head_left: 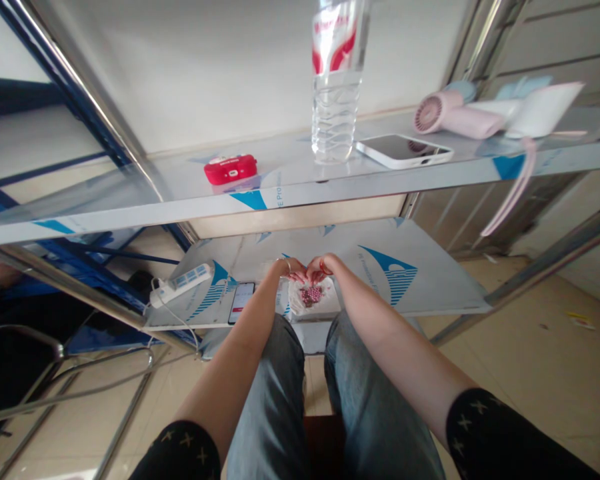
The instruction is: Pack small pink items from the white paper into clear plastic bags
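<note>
At the centre of the frame, just below the middle, my left hand point(289, 269) and right hand point(320, 267) meet fingertip to fingertip, each grip pinched on something too small for me to make out, right above a clear bag point(310, 300) of pink-red beads point(311, 294) lying on the lower shelf point(420, 280). I judge fine work like this goes best with my wrists low and close over the bag, so anything dropped falls back in. Left of it lie a phone point(241, 301) and a power strip point(183, 283); the upper shelf point(130, 207) carries a bottle point(336, 100).
</note>
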`<state>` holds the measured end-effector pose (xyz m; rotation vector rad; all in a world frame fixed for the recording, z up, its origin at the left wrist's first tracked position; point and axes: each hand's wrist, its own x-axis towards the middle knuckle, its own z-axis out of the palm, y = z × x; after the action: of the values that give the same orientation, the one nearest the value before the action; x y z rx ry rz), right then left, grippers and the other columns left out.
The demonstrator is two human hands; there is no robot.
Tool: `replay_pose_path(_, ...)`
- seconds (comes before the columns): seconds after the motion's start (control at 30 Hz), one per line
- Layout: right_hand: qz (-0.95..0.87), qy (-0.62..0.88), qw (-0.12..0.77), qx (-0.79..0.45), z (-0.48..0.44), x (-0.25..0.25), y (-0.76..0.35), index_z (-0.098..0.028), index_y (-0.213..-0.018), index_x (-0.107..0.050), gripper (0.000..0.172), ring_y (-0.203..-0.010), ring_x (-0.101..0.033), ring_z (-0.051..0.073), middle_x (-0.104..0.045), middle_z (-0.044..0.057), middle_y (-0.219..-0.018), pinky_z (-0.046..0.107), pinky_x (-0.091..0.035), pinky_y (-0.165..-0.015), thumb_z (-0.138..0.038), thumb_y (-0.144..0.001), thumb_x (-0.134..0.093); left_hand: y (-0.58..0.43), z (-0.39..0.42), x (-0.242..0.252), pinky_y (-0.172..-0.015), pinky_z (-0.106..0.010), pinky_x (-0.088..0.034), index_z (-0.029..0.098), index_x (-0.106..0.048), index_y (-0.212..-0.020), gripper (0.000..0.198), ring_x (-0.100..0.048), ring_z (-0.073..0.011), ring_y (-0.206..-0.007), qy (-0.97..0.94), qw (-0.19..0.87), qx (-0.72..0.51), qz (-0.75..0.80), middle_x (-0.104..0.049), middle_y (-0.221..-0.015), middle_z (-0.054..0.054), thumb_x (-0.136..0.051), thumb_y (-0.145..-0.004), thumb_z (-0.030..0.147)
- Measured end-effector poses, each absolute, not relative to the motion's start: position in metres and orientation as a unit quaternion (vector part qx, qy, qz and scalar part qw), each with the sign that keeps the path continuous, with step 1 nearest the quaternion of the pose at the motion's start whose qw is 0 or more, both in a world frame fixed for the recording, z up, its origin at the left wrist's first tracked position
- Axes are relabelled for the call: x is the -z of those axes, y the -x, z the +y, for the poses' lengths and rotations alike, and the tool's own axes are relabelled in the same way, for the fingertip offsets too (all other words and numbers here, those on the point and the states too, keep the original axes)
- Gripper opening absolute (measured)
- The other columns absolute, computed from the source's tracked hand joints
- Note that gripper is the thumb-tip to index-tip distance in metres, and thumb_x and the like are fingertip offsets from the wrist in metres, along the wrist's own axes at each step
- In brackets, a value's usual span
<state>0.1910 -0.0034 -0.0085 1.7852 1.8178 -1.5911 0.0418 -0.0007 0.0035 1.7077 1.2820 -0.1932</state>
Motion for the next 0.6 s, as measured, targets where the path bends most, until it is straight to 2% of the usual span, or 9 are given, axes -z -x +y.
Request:
replay_pose_path(0.17, 0.604, -0.602, 0.063, 0.518, -0.003, 0.011, -0.188, -0.015, -0.077, -0.066, 0.016, -0.067, -0.057, 0.01, -0.066, 0.001, -0.067, 0.019, -0.047, -0.074, 0.001, -0.079, -0.069, -0.043, 0.001, -0.003, -0.093, -0.035, -0.06, 0.019, -0.083, -0.096, 0.027, -0.083, -0.0322, -0.119, -0.704, 0.463, 0.087, 0.531, -0.088, -0.103, -0.012, -0.089, -0.074, 0.033)
replay_pose_path(0.3, 0.623, -0.615, 0.096, 0.474, 0.003, 0.016, -0.186, -0.015, -0.077, -0.064, 0.017, -0.061, -0.043, 0.009, -0.054, -0.002, -0.06, 0.018, -0.039, -0.065, -0.002, -0.079, -0.074, -0.046, -0.002, -0.006, -0.09, -0.034, -0.061, 0.02, -0.083, -0.097, 0.026, -0.084, -0.0304, -0.111, -0.711, 0.439, 0.101, 0.54, -0.088, -0.104, -0.011, -0.09, -0.076, 0.034)
replay_pose_path(0.5, 0.619, -0.62, 0.164, 0.454, 0.013, 0.014, -0.185, -0.014, -0.072, -0.065, 0.019, -0.06, -0.039, 0.009, -0.052, 0.0, -0.062, 0.02, -0.036, -0.062, -0.01, -0.084, -0.079, -0.053, -0.002, -0.006, -0.094, -0.033, -0.061, 0.022, -0.085, -0.107, 0.03, -0.082, -0.0288, -0.112, -0.702, 0.442, 0.105, 0.548, -0.088, -0.105, -0.009, -0.091, -0.08, 0.035)
replay_pose_path(0.6, 0.619, -0.616, 0.17, 0.457, 0.015, 0.013, -0.187, -0.014, -0.069, -0.064, 0.02, -0.063, -0.043, 0.01, -0.056, 0.002, -0.066, 0.022, -0.043, -0.066, -0.01, -0.081, -0.08, -0.054, 0.0, -0.004, -0.097, -0.034, -0.061, 0.023, -0.085, -0.111, 0.032, -0.082, -0.0284, -0.113, -0.694, 0.447, 0.1, 0.555, -0.088, -0.107, -0.009, -0.089, -0.081, 0.034)
